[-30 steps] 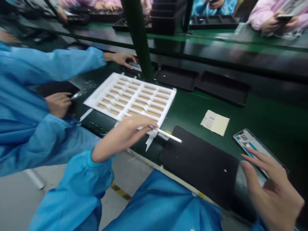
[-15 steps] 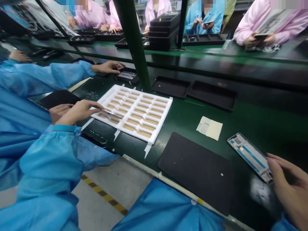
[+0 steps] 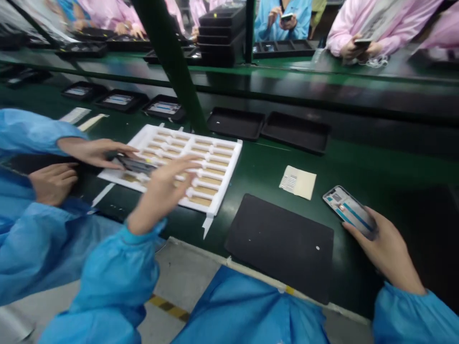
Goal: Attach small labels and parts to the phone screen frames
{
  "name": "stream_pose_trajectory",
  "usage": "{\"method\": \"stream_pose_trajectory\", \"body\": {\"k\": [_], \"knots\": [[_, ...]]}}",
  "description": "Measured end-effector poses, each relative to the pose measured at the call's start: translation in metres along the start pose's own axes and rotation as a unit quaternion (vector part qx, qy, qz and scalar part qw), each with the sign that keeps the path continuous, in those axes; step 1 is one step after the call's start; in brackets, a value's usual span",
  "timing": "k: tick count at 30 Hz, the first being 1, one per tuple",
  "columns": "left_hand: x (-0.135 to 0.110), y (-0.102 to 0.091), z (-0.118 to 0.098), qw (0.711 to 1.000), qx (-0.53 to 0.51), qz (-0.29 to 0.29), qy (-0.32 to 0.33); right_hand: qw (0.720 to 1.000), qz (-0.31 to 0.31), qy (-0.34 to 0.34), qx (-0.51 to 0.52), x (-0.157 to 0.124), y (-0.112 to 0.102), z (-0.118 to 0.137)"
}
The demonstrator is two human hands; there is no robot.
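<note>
My right hand [image 3: 389, 241] grips a phone housing [image 3: 347, 208] by its near end, off to the right above the green bench. Its inner side faces up, with blue strips along it. Over the white slotted tray [image 3: 226, 184] is my left hand [image 3: 163, 188], blurred, fingers apart and nothing seen in them. A dark, thin phone part [image 3: 136, 165] lies or is held tilted above the tray's left side. A co-worker's hand [image 3: 95, 152] is on its left end; whether my left hand touches it is hidden.
A black mat [image 3: 279, 243] lies before me, with a cream label sheet [image 3: 299, 182] behind it. Two black trays [image 3: 296, 133] stand farther back. A green post [image 3: 172, 71] rises behind the white tray. Several black trays with phone housings line the back left. A co-worker's other hand [image 3: 53, 184] rests at left.
My left hand has moved right across the white tray and let go of the thin part. The co-worker's hand has come from the back to that part. My right hand's grip on the housing has shifted.
</note>
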State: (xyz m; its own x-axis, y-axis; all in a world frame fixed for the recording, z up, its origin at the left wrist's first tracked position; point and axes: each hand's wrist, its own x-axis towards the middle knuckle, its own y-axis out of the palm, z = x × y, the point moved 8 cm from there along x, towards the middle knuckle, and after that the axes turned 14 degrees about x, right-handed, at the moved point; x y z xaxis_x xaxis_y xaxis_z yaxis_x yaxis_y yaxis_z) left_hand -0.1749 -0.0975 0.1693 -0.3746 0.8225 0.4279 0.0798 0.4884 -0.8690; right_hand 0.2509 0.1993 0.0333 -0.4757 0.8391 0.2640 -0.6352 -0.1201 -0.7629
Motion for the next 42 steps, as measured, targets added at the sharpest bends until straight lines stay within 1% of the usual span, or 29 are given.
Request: {"method": "stream_pose_trajectory", "body": {"k": [1,3,4,5,6,7,8,9,10,11,12,13,14,15,16,17,18,20,21,22,24,26,29,31,34,37,40,42], "knots": [[0.002,0.021,-0.038,0.997,-0.065,0.02,0.035,1.0,-0.007,0.023,0.014,0.001,-0.003,0.004],[0.003,0.068,-0.107,0.976,-0.183,0.096,0.07,0.996,-0.035,0.067,0.039,0.001,-0.01,0.014],[0.002,0.088,-0.135,0.959,-0.242,0.132,0.07,0.993,-0.065,0.078,0.055,-0.001,-0.014,0.023],[-0.001,0.11,-0.159,0.936,-0.297,0.182,0.052,0.99,-0.093,0.078,0.074,-0.004,-0.016,0.036],[-0.004,0.128,-0.179,0.906,-0.36,0.22,0.03,0.986,-0.114,0.068,0.097,-0.008,-0.016,0.051],[-0.007,0.142,-0.194,0.874,-0.419,0.247,0.006,0.982,-0.132,0.049,0.126,-0.014,-0.014,0.07],[-0.009,0.153,-0.204,0.844,-0.468,0.259,-0.023,0.978,-0.134,0.031,0.159,-0.019,-0.008,0.09],[-0.01,0.161,-0.208,0.823,-0.503,0.257,-0.054,0.973,-0.123,0.013,0.193,-0.024,0.0,0.11],[-0.01,0.167,-0.206,0.814,-0.519,0.246,-0.089,0.969,-0.101,-0.006,0.224,-0.028,0.008,0.129],[-0.008,0.169,-0.199,0.816,-0.517,0.226,-0.125,0.966,-0.066,-0.022,0.247,-0.03,0.018,0.147],[-0.006,0.168,-0.187,0.828,-0.499,0.199,-0.159,0.962,-0.025,-0.035,0.271,-0.029,0.026,0.162],[-0.003,0.162,-0.172,0.846,-0.471,0.165,-0.187,0.954,0.011,-0.046,0.295,-0.025,0.033,0.172],[0.001,0.154,-0.156,0.864,-0.441,0.131,-0.205,0.946,0.036,-0.051,0.317,-0.018,0.037,0.177],[0.006,0.144,-0.142,0.88,-0.414,0.107,-0.207,0.941,0.046,-0.051,0.333,-0.007,0.038,0.177],[0.012,0.135,-0.132,0.893,-0.393,0.101,-0.195,0.941,0.046,-0.048,0.331,0.007,0.039,0.173],[0.018,0.129,-0.126,0.901,-0.379,0.125,-0.169,0.947,0.042,-0.045,0.314,0.023,0.041,0.165],[0.022,0.127,-0.126,0.904,-0.365,0.178,-0.131,0.958,0.041,-0.044,0.281,0.04,0.044,0.158],[0.024,0.131,-0.135,0.897,-0.325,0.298,-0.037,0.974,0.073,-0.055,0.209,0.071,0.061,0.147],[0.023,0.135,-0.142,0.89,-0.301,0.342,0.009,0.976,0.095,-0.062,0.185,0.084,0.072,0.143],[0.023,0.139,-0.148,0.886,-0.281,0.367,0.048,0.977,0.116,-0.069,0.168,0.094,0.083,0.142],[0.027,0.152,-0.158,0.884,-0.259,0.376,0.099,0.977,0.147,-0.075,0.138,0.105,0.101,0.141],[0.034,0.169,-0.164,0.885,-0.244,0.378,0.121,0.977,0.168,-0.077,0.104,0.109,0.113,0.143],[0.044,0.194,-0.164,0.884,-0.212,0.394,0.133,0.976,0.194,-0.076,0.063,0.109,0.119,0.144],[0.048,0.203,-0.163,0.882,-0.203,0.403,0.136,0.974,0.209,-0.072,0.043,0.11,0.121,0.144],[0.051,0.206,-0.162,0.879,-0.198,0.411,0.14,0.973,0.222,-0.06,0.024,0.11,0.122,0.146],[0.049,0.205,-0.163,0.873,-0.196,0.421,0.146,0.973,0.224,-0.045,0.028,0.109,0.123,0.149],[0.047,0.205,-0.164,0.868,-0.194,0.432,0.152,0.974,0.215,-0.027,0.064,0.109,0.123,0.147],[0.047,0.206,-0.164,0.866,-0.192,0.435,0.155,0.974,0.202,-0.011,0.106,0.113,0.121,0.141]]}}
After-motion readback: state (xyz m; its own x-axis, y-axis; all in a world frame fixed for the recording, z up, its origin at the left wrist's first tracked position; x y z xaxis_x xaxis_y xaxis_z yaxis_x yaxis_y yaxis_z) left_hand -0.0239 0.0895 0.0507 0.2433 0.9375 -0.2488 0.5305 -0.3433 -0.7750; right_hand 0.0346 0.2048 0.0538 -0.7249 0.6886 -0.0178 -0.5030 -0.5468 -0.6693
